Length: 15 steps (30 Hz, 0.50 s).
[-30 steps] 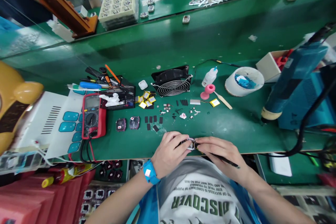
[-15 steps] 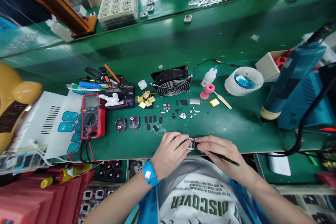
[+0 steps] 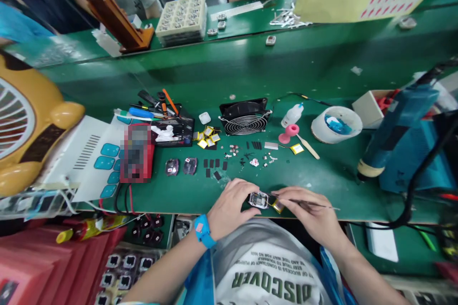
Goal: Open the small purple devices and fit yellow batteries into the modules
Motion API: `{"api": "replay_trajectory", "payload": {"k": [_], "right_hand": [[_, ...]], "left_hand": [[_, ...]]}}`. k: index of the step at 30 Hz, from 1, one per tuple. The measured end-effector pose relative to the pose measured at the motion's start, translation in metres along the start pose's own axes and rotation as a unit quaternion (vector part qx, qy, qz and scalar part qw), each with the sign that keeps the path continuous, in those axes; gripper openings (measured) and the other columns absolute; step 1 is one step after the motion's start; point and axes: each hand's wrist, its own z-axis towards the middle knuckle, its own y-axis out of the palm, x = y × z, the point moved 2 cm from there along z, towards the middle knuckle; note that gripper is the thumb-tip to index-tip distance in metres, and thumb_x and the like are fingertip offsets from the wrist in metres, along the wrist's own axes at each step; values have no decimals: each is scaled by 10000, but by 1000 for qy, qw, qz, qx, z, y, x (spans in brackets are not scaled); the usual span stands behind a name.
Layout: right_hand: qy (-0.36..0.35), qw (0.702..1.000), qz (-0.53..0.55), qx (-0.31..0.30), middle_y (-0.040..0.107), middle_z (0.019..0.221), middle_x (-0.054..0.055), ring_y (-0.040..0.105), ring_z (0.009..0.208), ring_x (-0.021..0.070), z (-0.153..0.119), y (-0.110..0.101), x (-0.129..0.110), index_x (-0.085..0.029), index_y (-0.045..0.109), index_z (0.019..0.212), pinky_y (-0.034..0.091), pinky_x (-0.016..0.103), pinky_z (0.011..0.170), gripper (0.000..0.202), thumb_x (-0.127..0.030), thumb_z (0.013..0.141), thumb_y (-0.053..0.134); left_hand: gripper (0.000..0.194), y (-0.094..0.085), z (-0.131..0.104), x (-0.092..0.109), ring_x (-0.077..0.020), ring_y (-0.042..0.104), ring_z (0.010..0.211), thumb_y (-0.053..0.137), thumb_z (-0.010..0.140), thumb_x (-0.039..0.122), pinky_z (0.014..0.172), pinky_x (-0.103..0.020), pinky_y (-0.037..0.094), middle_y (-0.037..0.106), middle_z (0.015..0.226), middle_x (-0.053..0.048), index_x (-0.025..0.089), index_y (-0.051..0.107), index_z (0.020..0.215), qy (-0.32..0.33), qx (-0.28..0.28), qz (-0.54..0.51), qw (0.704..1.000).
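Here, at the near edge of the green bench (image 3: 322, 171), the left hand (image 3: 231, 205) pinches a small opened device (image 3: 258, 199) between thumb and fingers, while the right hand (image 3: 311, 209) pinches thin tweezers (image 3: 315, 205) whose tips reach toward the yellow part (image 3: 277, 207) touching the device's right side.

At two o'clock from the hands a round white tub (image 3: 336, 125) holds something blue; what it is cannot be made out. Beyond it, an open white box (image 3: 370, 107) holds red items, partly hidden by the blue tool (image 3: 397, 136).

At eleven o'clock a black tray (image 3: 173, 131) carries white pieces, too small to tell. At twelve o'clock stands a small black fan (image 3: 245, 116). At ten o'clock the red meter (image 3: 137, 152) is blurred. The device's innards are too fine to read.
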Motion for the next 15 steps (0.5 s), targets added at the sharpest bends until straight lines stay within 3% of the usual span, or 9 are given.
{"api": "replay_trajectory", "payload": {"k": [2, 6, 9, 11, 15], "right_hand": [[18, 1000, 5, 20, 1047, 994, 36, 1027, 839, 287, 3, -8, 3, -378, 1006, 1052, 859, 289, 781, 193, -458, 1206, 922], [25, 999, 18, 11, 1046, 973, 35, 1045, 926, 319, 5, -10, 4, -404, 1023, 1025, 877, 332, 852, 234, -539, 1192, 931], [16, 999, 24, -17, 1051, 995, 37, 1052, 1014, 340, 5, 3, 3, -411, 1032, 1041, 883, 359, 904, 211, -483, 1203, 916], [5, 999, 23, -29, 1057, 1033, 49, 1050, 971, 339, 5, 13, 3, -407, 1038, 1076, 889, 373, 887, 178, -412, 1201, 912], [-26, 999, 20, -40, 1057, 1042, 66, 1041, 915, 360, 5, 22, 7, -398, 1044, 1122, 906, 444, 884, 161, -318, 1175, 915]], "left_hand": [[505, -1, -1, -1, -285, 921, 1139, 1095, 989, 244, 1008, -433, 789, 1002, 1272, -60, 259, 791, 1393, -10, 6, -15, 1000], [380, 1, -4, -3, -266, 923, 1108, 1074, 1015, 215, 960, -416, 782, 1009, 1222, -40, 284, 754, 1206, -24, 25, -31, 999], [411, 3, -3, -4, -260, 923, 1078, 1100, 1001, 238, 923, -401, 782, 1012, 1169, -27, 294, 694, 1030, -20, 35, -32, 999], [448, 3, -3, -4, -257, 922, 1073, 1112, 993, 246, 909, -391, 789, 1014, 1150, -30, 291, 667, 960, -9, 42, -28, 999], [288, 3, -6, -2, -261, 918, 1107, 1039, 1068, 238, 947, -408, 825, 1020, 1170, -51, 270, 765, 985, 22, 55, -6, 998]]}}
